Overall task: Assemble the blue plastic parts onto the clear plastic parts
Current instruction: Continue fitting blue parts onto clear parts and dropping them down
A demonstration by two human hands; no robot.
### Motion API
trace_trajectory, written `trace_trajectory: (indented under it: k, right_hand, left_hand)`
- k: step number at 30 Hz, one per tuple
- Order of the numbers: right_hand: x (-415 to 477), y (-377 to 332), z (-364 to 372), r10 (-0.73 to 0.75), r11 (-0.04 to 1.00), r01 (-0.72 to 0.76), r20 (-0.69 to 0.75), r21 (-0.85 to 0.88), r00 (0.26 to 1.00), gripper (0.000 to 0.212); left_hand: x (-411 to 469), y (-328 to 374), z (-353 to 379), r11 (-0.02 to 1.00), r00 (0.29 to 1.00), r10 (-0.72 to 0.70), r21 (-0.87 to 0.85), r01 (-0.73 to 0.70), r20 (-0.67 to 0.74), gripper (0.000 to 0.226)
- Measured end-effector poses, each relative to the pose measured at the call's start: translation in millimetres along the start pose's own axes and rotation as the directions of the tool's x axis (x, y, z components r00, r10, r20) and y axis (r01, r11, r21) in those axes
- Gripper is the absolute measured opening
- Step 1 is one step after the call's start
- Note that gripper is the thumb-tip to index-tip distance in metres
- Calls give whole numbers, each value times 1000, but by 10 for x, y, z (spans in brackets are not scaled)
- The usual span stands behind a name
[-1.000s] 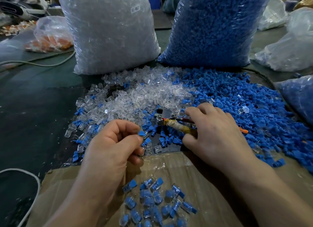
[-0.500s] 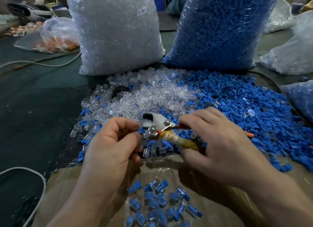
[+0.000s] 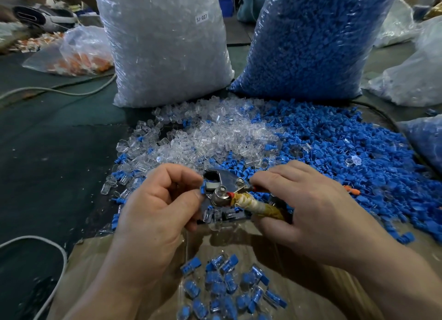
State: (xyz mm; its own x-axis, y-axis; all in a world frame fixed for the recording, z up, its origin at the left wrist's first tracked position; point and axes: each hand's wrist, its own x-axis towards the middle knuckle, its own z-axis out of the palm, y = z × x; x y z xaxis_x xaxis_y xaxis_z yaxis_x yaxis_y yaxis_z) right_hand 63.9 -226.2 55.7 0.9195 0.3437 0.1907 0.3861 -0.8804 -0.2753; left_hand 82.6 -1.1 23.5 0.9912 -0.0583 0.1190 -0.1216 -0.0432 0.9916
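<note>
We count a left hand [image 3: 155, 214], a right hand [image 3: 311, 214], one metal tool [image 3: 226, 188], one clear-parts sack [image 3: 165, 44] and one blue-parts sack [image 3: 308, 40].

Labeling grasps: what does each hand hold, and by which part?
Right hand grips the metal hand tool by its taped handle. Left hand pinches a small blue part at the tool's head; exact grip hidden.

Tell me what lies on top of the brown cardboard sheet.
A cluster of clear plastic shells with blue plastic inserts lies on the brown cardboard sheet. The left hand and right hand, with their forearms, hide other parts.
</note>
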Motion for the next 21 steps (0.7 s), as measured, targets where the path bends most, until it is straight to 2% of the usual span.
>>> trace_trajectory:
  k: [4, 10, 17, 21]
  right_hand:
    - [19, -1, -9, 15, 1000, -15, 11, 6, 1000, 49]
    - [17, -41, -24, 37, 999, -37, -25, 18, 999, 38]
    - [2, 7, 24, 96, 995, -96, 9, -1, 995, 62]
    - [-7, 48, 20, 119, 993, -120, -83, -5, 989, 47]
  left_hand:
    - [6, 25, 20, 999, 1000, -7, 36, 7, 6, 36]
    - [-32, 87, 45, 997, 998, -16, 71, 20, -60, 33]
    - [-24, 59, 130, 971, 988, -93, 208, 117, -119, 28]
    - [-25, 85, 108, 984, 980, -105, 127, 127, -168, 31]
